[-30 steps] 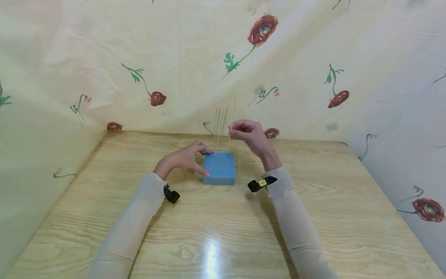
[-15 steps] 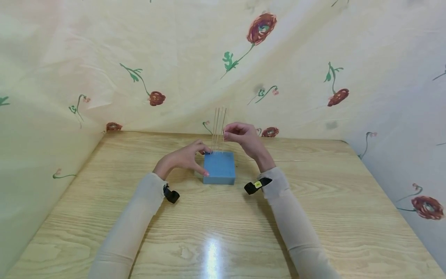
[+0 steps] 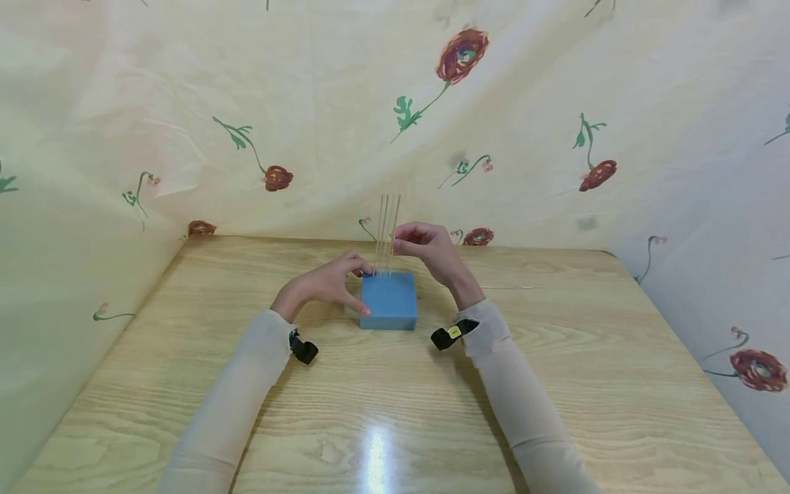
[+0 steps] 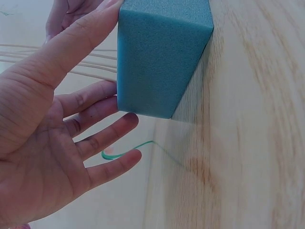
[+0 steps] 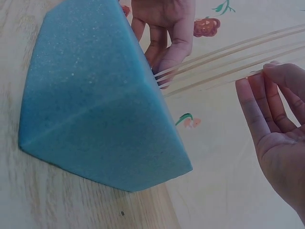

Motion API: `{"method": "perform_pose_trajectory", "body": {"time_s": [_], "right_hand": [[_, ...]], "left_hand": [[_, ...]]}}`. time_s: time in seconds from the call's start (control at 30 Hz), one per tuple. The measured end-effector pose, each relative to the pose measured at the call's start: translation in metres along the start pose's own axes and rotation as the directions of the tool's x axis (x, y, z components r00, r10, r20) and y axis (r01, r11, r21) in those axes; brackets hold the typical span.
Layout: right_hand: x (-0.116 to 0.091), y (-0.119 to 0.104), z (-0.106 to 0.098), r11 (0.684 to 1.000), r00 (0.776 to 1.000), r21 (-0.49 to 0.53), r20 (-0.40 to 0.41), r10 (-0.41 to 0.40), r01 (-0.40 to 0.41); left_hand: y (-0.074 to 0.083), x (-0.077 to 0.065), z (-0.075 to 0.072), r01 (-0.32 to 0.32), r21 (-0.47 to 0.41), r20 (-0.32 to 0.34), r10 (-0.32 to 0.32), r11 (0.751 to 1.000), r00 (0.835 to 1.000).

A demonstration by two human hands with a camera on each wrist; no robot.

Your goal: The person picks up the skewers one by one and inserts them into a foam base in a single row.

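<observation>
Near the table's (image 3: pixel 315 405) far edge, the left hand (image 3: pixel 328 281) braces the blue block (image 3: pixel 389 296) between thumb and fingers, seemingly to steady it, while the right hand (image 3: pixel 433 252) pinches a thin stick (image 5: pixel 220 85) beside the upright sticks (image 3: pixel 378 233) planted in it.

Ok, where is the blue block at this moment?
In the head view, the blue block is just below centre, on the table, with the left hand at its left side.
</observation>
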State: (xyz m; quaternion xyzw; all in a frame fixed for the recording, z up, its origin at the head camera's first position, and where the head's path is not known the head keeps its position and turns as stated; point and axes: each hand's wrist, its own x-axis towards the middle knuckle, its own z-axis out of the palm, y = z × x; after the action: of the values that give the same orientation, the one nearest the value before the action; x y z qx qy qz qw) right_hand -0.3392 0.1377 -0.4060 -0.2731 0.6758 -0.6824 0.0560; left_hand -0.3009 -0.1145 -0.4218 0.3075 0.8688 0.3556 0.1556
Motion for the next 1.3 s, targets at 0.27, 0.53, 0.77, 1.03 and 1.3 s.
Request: {"method": "perform_pose_trajectory", "body": {"time_s": [0.27, 0.53, 0.77, 1.03, 1.3], "right_hand": [[-0.0007, 0.0021, 0.0000, 1.000, 1.000, 0.001, 0.007, -0.007, 0.007], [0.0013, 0.0030, -0.0012, 1.000, 1.000, -0.006, 0.022, -0.013, 0.013], [0.0015, 0.0034, -0.0018, 1.000, 1.000, -0.005, 0.022, -0.012, 0.012], [0.0012, 0.0051, -0.0020, 1.000, 1.000, 0.002, 0.022, -0.005, 0.005], [0.0003, 0.0046, -0.0015, 1.000, 1.000, -0.003, 0.020, -0.002, 0.002]], "left_hand": [[-0.0002, -0.0012, 0.0003, -0.003, 0.003, 0.000, 0.003, 1.000, 1.000], [0.0021, -0.0009, -0.0019, 0.008, -0.010, 0.004, -0.008, 1.000, 1.000], [0.0029, -0.0006, -0.0024, 0.007, -0.012, 0.006, -0.006, 1.000, 1.000], [0.0031, -0.0013, -0.0015, 0.007, -0.013, 0.007, -0.007, 1.000, 1.000], [0.0021, -0.0005, -0.0005, 0.011, -0.018, 0.009, -0.011, 1.000, 1.000]]}}
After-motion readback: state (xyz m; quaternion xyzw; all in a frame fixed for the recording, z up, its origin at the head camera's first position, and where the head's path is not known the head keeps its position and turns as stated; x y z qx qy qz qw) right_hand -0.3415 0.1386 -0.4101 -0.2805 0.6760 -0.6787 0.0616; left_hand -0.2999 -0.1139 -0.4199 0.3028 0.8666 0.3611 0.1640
